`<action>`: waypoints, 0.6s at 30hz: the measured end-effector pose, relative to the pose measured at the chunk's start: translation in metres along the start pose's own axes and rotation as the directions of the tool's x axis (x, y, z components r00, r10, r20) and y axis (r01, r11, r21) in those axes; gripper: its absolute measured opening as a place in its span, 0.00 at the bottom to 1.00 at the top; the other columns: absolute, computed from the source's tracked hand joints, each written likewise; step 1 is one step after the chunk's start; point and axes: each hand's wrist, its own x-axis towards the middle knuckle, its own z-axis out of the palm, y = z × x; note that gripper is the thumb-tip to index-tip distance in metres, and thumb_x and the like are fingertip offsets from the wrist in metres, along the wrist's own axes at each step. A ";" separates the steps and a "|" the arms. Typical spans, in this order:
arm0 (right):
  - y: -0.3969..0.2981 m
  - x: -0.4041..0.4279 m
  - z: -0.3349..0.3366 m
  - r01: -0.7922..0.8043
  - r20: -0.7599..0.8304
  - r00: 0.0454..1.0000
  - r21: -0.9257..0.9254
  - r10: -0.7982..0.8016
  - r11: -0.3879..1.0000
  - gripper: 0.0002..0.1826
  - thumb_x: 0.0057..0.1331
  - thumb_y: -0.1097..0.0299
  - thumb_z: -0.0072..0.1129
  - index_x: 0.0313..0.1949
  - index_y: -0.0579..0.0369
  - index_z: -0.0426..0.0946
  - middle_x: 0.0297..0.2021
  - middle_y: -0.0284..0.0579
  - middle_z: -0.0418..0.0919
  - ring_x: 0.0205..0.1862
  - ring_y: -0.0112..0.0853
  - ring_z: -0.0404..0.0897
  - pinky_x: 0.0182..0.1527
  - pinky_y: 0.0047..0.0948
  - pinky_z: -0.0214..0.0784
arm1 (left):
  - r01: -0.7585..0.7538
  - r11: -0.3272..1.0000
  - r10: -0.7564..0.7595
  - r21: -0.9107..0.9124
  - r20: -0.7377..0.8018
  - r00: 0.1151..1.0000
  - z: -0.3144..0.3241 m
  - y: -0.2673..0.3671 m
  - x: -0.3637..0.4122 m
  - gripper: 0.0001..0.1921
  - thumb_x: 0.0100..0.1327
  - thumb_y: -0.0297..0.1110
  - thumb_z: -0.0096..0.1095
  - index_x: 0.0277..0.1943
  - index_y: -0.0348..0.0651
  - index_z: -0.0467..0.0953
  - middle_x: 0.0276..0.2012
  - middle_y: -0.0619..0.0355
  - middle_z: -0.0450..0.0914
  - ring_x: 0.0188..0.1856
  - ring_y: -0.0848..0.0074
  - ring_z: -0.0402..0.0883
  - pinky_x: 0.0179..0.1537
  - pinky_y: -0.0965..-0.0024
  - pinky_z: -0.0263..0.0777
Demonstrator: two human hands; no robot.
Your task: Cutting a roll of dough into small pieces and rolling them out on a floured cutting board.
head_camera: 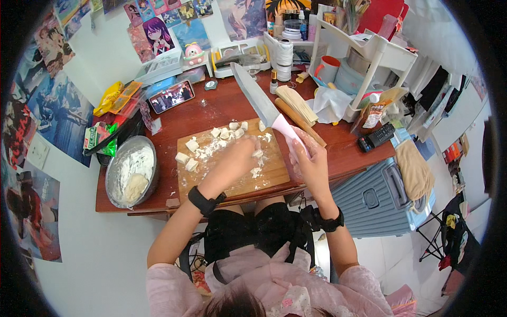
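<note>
My right hand [307,152] grips the pink handle of a kitchen knife [257,99], its wide blade pointing up and away over the table. Low over the wooden cutting board [233,186] is my left hand [239,154], with curled, slightly blurred fingers. A small dough piece [258,153] shows right at its fingertips; whether they pinch it or only touch it is unclear. Several cut dough pieces [192,146] lie on the board's left side and along its far edge, among scattered flour. Left of the board, a metal bowl [152,174] holds flour and a dough lump [136,186].
A rolling pin [293,115] lies right of the board beside a pale bundle of sticks [297,104]. A phone [172,97] leans at the back left. Farther right are a remote control [376,137], a white shelf rack [356,43] and a blue suitcase [364,198].
</note>
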 end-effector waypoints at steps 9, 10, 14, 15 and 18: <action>0.000 0.002 -0.001 -0.058 0.009 0.998 0.086 0.057 0.995 0.18 0.75 0.69 0.53 0.60 0.62 0.74 0.32 0.30 0.77 0.26 0.14 0.68 0.25 0.14 0.60 | -0.077 0.996 0.072 -0.045 -0.115 0.991 0.006 -0.004 0.002 0.11 0.60 0.26 0.67 0.44 0.34 0.76 0.45 0.44 0.76 0.51 0.54 0.77 0.54 0.59 0.71; 0.001 0.002 -0.001 -0.053 0.014 0.999 0.100 0.052 0.994 0.18 0.75 0.69 0.53 0.61 0.62 0.74 0.32 0.30 0.77 0.26 0.14 0.68 0.25 0.14 0.60 | -0.034 0.999 0.031 -0.035 -0.075 0.997 0.006 -0.003 0.001 0.11 0.60 0.26 0.67 0.44 0.34 0.76 0.45 0.44 0.76 0.51 0.55 0.77 0.54 0.59 0.71; 0.006 0.007 0.002 -0.008 0.000 1.000 0.103 0.008 0.995 0.18 0.74 0.69 0.53 0.61 0.61 0.74 0.31 0.29 0.75 0.27 0.14 0.68 0.25 0.14 0.59 | -0.124 0.988 0.112 -0.090 -0.128 0.985 0.008 -0.008 -0.002 0.12 0.60 0.26 0.66 0.46 0.35 0.76 0.44 0.44 0.77 0.50 0.54 0.78 0.52 0.59 0.72; 0.008 0.008 0.002 -0.009 0.005 1.000 0.104 0.009 0.995 0.18 0.74 0.69 0.53 0.61 0.61 0.74 0.31 0.29 0.75 0.27 0.14 0.68 0.25 0.14 0.59 | -0.106 0.994 0.104 -0.023 -0.066 0.992 0.006 -0.004 -0.002 0.12 0.59 0.26 0.65 0.46 0.36 0.76 0.44 0.44 0.79 0.49 0.53 0.79 0.52 0.58 0.73; 0.010 0.009 0.004 -0.011 0.018 1.000 0.097 0.009 0.995 0.18 0.74 0.69 0.53 0.61 0.60 0.74 0.31 0.28 0.75 0.27 0.14 0.68 0.25 0.14 0.58 | -0.076 0.993 0.083 0.092 -0.076 0.994 0.016 0.003 -0.001 0.13 0.59 0.25 0.65 0.47 0.36 0.76 0.44 0.44 0.80 0.48 0.52 0.80 0.51 0.57 0.74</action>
